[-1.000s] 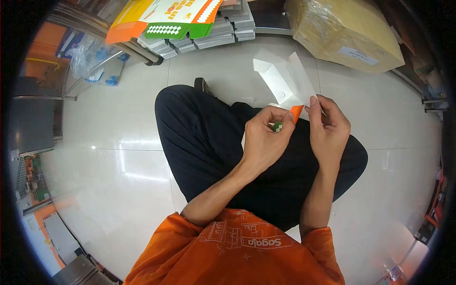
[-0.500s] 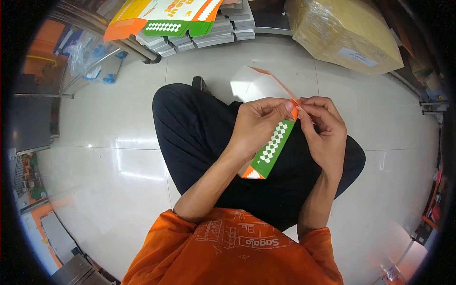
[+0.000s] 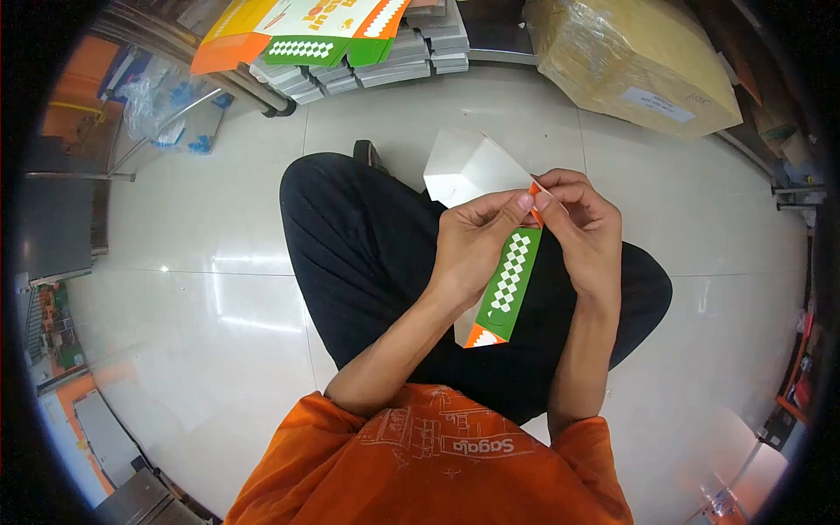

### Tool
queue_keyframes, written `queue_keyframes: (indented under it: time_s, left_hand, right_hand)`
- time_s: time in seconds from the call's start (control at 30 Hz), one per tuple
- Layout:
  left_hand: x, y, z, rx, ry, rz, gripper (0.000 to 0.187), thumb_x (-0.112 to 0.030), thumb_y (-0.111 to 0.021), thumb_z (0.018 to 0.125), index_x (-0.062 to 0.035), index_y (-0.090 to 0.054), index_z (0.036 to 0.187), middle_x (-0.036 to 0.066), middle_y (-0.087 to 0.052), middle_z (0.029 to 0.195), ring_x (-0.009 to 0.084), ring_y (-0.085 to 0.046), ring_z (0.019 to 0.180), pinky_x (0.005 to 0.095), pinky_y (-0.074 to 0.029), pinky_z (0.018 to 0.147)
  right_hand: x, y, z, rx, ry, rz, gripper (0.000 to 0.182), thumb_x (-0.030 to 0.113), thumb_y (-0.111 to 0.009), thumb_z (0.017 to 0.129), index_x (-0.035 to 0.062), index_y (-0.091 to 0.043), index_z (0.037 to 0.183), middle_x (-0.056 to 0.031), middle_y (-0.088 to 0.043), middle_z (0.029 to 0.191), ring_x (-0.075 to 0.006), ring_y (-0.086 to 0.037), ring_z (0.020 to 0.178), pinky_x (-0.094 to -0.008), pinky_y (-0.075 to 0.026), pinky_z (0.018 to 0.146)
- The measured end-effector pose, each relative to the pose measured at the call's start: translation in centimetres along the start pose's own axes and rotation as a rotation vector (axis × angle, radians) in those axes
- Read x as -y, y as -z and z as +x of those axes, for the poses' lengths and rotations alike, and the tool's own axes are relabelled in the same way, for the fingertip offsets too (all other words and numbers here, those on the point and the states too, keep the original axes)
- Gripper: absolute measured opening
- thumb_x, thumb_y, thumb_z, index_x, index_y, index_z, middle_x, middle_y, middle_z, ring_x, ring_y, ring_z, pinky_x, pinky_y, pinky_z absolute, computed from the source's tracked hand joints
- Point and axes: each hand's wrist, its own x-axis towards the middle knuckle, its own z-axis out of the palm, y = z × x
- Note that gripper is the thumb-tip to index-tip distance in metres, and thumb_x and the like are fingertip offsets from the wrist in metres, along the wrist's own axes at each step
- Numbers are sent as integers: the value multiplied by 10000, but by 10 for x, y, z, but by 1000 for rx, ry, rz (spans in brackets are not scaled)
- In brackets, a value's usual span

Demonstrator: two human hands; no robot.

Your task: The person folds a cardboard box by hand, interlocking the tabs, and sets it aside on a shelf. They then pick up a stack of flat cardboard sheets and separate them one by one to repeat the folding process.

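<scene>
A partly folded carton is held over my lap, with a green side strip of white diamonds, orange corners and a white inside. My left hand pinches its orange upper corner between thumb and fingers. Close beside it, my right hand grips the same corner from the right, thumb near the left thumb. The carton's white panels stand open beyond the hands. Its part behind my left hand is hidden.
Stacks of flat grey-edged cartons lie at the top, with a yellow, orange and green printed sheet on them. A wrapped box stands at the upper right. Clear plastic bags sit upper left. My crossed legs rest on the tiled floor.
The carton has turned, showing more of its white inside, and its lower end has moved slightly right and down. My right hand has shifted left, bringing its thumb nearer the left one.
</scene>
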Motion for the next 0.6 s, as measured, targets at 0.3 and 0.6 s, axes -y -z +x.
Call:
queue_keyframes:
  time_s: [0.3,0.6]
  left_hand:
    - [-4,7,-4,132,283,-505,326,-190,-599,964,23,-603,1212,88,-670,1013,104,-662,816,230,-559,679]
    - [1,13,-7,129,344,-554,348,-137,-599,954,32,-563,1256,94,-675,1016,107,-671,863,214,-578,721]
  right_hand:
    - [-12,-14,2,-91,289,-94,53,-63,-639,861,-43,-594,882,-127,-586,1106,-195,-600,1036,-320,-519,889]
    - [-3,-2,1,146,369,-197,84,-76,-648,845,-52,-588,899,-159,-593,1146,-209,-602,1058,-317,-501,892]
